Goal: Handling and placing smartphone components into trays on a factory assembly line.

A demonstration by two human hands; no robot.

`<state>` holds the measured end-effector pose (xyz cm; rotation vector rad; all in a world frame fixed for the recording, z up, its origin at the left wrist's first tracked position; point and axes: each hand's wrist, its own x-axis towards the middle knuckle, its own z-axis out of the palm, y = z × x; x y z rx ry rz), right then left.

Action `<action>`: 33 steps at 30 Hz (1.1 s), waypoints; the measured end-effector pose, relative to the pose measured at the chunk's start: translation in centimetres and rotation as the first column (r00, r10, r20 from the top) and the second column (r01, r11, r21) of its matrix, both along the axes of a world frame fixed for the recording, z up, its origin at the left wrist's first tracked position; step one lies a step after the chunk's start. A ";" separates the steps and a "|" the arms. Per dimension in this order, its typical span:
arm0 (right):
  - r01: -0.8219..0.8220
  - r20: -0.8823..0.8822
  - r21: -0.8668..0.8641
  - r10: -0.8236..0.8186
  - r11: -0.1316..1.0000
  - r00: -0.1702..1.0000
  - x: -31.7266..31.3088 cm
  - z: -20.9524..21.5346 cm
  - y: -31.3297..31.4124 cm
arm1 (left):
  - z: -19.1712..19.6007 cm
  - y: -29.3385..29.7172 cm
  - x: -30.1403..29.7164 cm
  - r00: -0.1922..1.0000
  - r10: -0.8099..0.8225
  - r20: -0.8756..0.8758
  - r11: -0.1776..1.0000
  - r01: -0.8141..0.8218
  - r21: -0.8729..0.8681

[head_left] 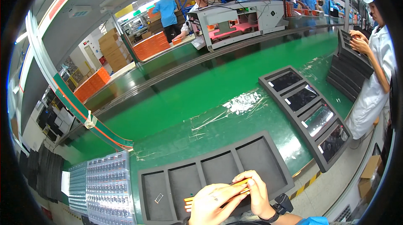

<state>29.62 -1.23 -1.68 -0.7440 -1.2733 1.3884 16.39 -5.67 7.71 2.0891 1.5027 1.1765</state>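
Fingers of both hands pinched together on thin orange strips (235,189), left hand (216,206) at 7 o'clock of them, right hand (256,195) at 3 o'clock, flat narrow pieces fanned slightly, held just above a dark grey foam tray (268,157) with four rectangular pockets, on the green conveyor belt (189,94).

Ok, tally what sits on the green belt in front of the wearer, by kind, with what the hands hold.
Dark grey foam four-pocket trays lying flat on the green conveyor belt: 2 (near tray, far tray)
Dark glossy flat panels in the far tray's pockets: 4
Thin orange flat strips held between the left hand and right hand: 1 bundle
Total: 7
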 end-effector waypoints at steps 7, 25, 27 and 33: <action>-0.004 0.004 -0.006 0.004 1.000 1.000 0.0 0.0 -0.2 | -0.6 -0.1 0.0 0.996 0.067 -0.057 0.994 -0.061 0.096; 0.000 0.022 -0.008 0.000 1.000 1.000 0.1 0.4 -0.2 | -0.5 -1.2 0.5 0.886 0.108 0.451 0.981 -0.022 -0.193; -0.016 -0.008 -0.035 0.016 0.999 1.000 0.1 0.2 -0.2 | -1.7 -1.1 0.5 0.789 0.059 0.611 0.975 0.087 -0.207; 0.004 0.008 -0.006 -0.004 1.000 1.000 0.1 0.0 -0.1 | -2.0 -0.7 0.3 0.874 0.000 0.486 0.979 0.099 -0.177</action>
